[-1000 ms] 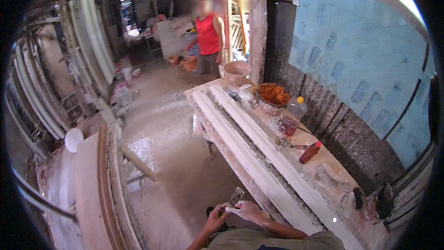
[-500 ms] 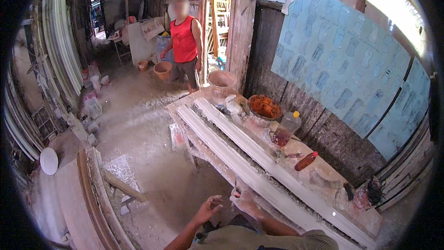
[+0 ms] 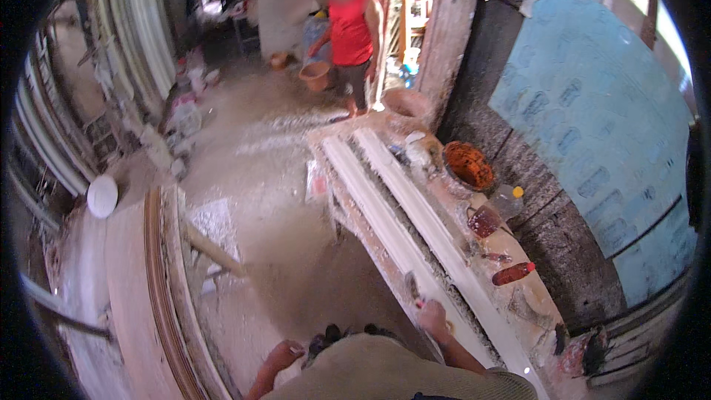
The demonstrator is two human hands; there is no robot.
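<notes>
Dusty workshop floor [image 3: 296, 274], with pale lengths [image 3: 137, 30] leaning at left. Next, left hand [image 3: 284, 355] low, fingers curled, grip impossible to tell. Then, on the table [image 3: 326, 130], a white strip [image 3: 374, 207], with a scraper [image 3: 412, 287] at it, contact unclear, gripped in the right hand [image 3: 434, 318]. Farther right, second strip [image 3: 417, 211], red bottle [image 3: 511, 274], blue board [image 3: 592, 118].
</notes>
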